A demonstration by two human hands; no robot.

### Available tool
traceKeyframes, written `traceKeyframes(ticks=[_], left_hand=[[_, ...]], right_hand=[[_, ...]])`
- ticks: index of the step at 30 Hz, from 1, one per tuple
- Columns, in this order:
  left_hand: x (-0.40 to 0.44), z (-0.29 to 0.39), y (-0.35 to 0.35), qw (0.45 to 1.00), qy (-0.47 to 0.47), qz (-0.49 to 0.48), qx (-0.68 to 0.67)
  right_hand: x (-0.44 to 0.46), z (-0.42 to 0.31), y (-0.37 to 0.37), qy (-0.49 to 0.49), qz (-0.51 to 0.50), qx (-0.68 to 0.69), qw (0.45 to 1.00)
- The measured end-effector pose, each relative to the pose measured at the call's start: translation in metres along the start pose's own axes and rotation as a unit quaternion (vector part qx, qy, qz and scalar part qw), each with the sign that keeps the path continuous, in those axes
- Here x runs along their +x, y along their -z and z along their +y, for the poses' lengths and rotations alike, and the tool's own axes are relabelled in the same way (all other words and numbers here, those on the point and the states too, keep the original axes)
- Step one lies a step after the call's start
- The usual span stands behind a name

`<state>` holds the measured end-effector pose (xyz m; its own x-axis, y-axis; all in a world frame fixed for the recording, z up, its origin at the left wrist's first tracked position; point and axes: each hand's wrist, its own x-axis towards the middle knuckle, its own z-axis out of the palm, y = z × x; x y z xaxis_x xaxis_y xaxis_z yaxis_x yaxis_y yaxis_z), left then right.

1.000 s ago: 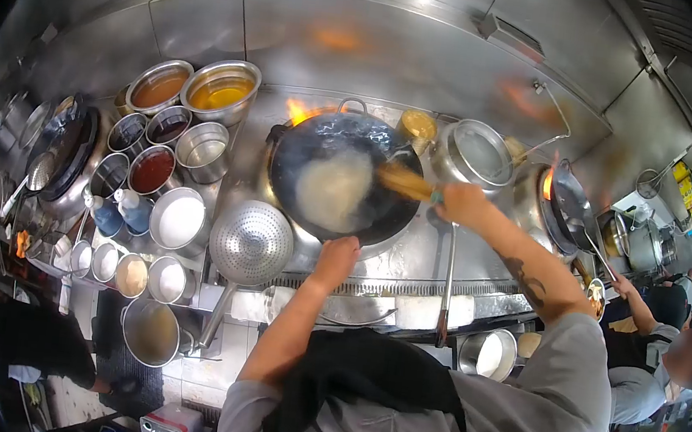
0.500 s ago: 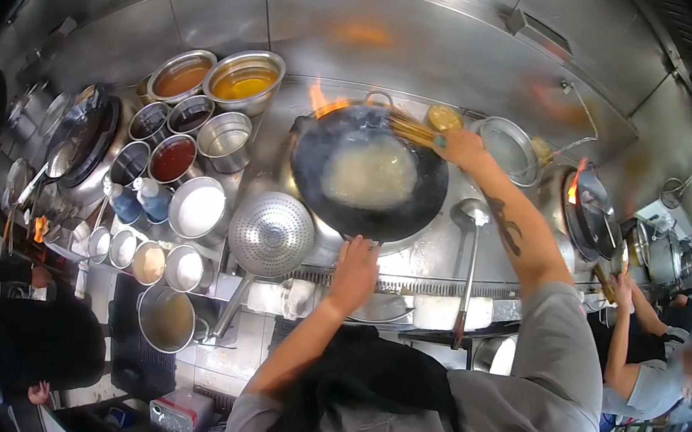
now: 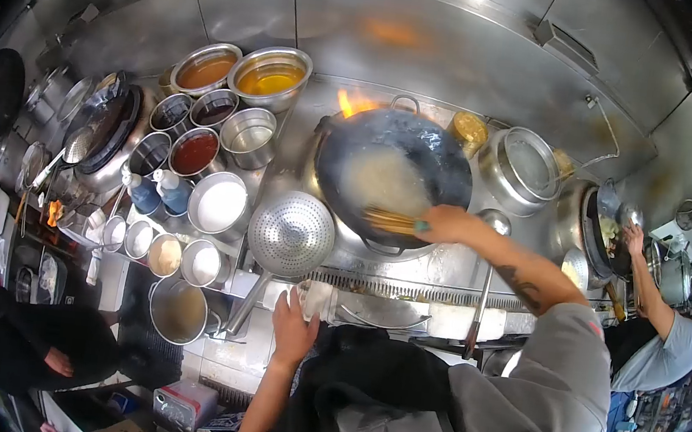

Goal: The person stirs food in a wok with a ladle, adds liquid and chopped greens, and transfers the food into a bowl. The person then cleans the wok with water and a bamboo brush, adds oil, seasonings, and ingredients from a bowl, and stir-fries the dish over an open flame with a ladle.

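My right hand (image 3: pixel 446 225) is closed round a bamboo wok brush (image 3: pixel 392 221), its bristles at the near inside wall of a large black wok (image 3: pixel 445 172). Cloudy pale liquid (image 3: pixel 380 177) lies in the wok and steam rises from it. Flames (image 3: pixel 350 104) show behind its far left rim. At the counter's front edge, my left hand (image 3: pixel 294 329) is open with fingers apart, holding nothing visible. Close to it are a folded white cloth (image 3: pixel 319 298) and the handle of a perforated strainer (image 3: pixel 291 234). Whether the fingers touch the cloth, I cannot tell.
Left of the wok stand steel pots of sauces (image 3: pixel 194 152), basins of orange liquid (image 3: pixel 269 79) and a pot of white powder (image 3: pixel 218 201). A ladle (image 3: pixel 481 287) lies to the right, below a steel pot (image 3: pixel 522 168). Other people stand at both sides.
My left hand has left the wok's near rim and drawn back to the counter edge. My right hand has brought the brush from the wok's far right side to its near side.
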<state>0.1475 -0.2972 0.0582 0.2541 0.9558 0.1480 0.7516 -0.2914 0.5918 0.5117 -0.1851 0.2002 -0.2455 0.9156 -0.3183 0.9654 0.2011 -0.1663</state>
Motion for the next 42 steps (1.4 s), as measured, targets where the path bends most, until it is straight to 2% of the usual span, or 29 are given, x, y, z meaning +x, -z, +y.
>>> traceKeyframes(ticks=[1, 3, 5, 6, 9, 11, 14, 16, 18, 20, 21, 22, 23, 24, 25, 27, 28, 30, 31, 32, 34, 36, 39, 40, 42], left_hand=[[-0.001, -0.001, 0.0, 0.999, 0.023, -0.012, 0.02], [0.003, -0.003, -0.006, 0.996, 0.029, -0.056, 0.064], [0.01, 0.001, -0.007, 0.99, 0.049, -0.122, 0.059], [0.013, 0.003, -0.01, 0.986, 0.039, -0.134, 0.087], [0.02, 0.0, -0.021, 0.976, 0.006, -0.143, 0.166], [0.019, -0.008, -0.037, 0.973, -0.022, -0.118, 0.196], [0.03, -0.016, -0.065, 0.967, 0.051, -0.134, 0.211], [0.031, -0.034, -0.084, 0.975, 0.06, -0.12, 0.178], [0.032, -0.042, -0.083, 0.989, 0.052, -0.094, 0.106], [0.028, -0.044, -0.062, 0.998, 0.029, -0.064, -0.001], [0.029, -0.039, -0.048, 0.976, 0.117, -0.103, -0.154], [0.034, -0.027, -0.032, 0.921, 0.202, -0.14, -0.302], [0.038, -0.018, -0.021, 0.835, 0.28, -0.17, -0.443], [0.037, -0.012, -0.017, 0.764, 0.292, -0.175, -0.549], [0.037, -0.001, -0.005, 0.745, 0.297, -0.172, -0.572], [0.042, 0.024, 0.015, 0.705, 0.303, -0.165, -0.619], [0.043, 0.006, -0.017, 0.693, 0.271, -0.151, -0.651], [0.062, 0.012, -0.035, 0.635, 0.332, -0.167, -0.677], [0.074, 0.021, -0.04, 0.604, 0.363, -0.177, -0.687], [0.084, 0.036, -0.046, 0.643, 0.372, -0.162, -0.65], [0.103, 0.068, -0.046, 0.639, 0.394, -0.179, -0.636], [0.119, 0.071, -0.07, 0.62, 0.396, -0.22, -0.641], [0.136, 0.083, -0.099, 0.584, 0.389, -0.236, -0.672], [0.139, 0.083, -0.111, 0.58, 0.38, -0.253, -0.675], [0.139, 0.105, -0.101, 0.576, 0.407, -0.224, -0.673]], right_hand=[[-0.013, 0.008, 0.028, -0.004, -0.049, -0.024, 0.999], [-0.02, 0.027, 0.058, -0.062, -0.049, -0.018, 0.997], [-0.023, 0.048, 0.047, -0.137, -0.024, -0.068, 0.988], [-0.009, 0.068, 0.012, -0.18, 0.003, -0.123, 0.976], [-0.028, 0.074, -0.001, -0.103, 0.061, -0.156, 0.98], [-0.038, 0.087, -0.003, -0.07, 0.047, -0.19, 0.978], [-0.004, 0.107, 0.007, -0.173, 0.054, -0.122, 0.976], [0.055, 0.133, -0.025, -0.235, 0.172, -0.113, 0.95], [0.127, 0.161, -0.064, -0.167, 0.21, -0.022, 0.963], [0.17, 0.124, -0.085, -0.141, 0.258, 0.111, 0.949], [0.176, 0.094, -0.086, -0.125, 0.233, 0.159, 0.951], [0.166, 0.062, -0.079, -0.111, 0.205, 0.206, 0.95], [0.155, 0.042, -0.074, -0.1, 0.172, 0.193, 0.961], [0.143, 0.024, -0.067, -0.088, 0.14, 0.177, 0.97], [0.127, 0.008, -0.061, -0.077, 0.108, 0.16, 0.978], [0.065, -0.011, -0.053, -0.029, 0.113, 0.142, 0.983], [0.041, -0.008, -0.053, -0.006, 0.115, 0.132, 0.984], [0.013, 0.031, -0.072, -0.048, 0.017, 0.093, 0.994], [-0.016, 0.037, -0.054, -0.073, -0.011, 0.091, 0.993], [-0.043, 0.043, -0.03, -0.097, -0.039, 0.089, 0.99], [-0.064, 0.09, -0.034, -0.163, -0.055, 0.072, 0.982], [-0.097, 0.107, -0.018, -0.16, 0.033, -0.086, 0.983], [-0.141, 0.079, 0.027, -0.331, 0.133, 0.078, 0.931], [-0.15, 0.079, 0.02, -0.332, 0.198, 0.087, 0.918], [-0.175, 0.074, -0.011, -0.327, 0.323, 0.101, 0.882]])
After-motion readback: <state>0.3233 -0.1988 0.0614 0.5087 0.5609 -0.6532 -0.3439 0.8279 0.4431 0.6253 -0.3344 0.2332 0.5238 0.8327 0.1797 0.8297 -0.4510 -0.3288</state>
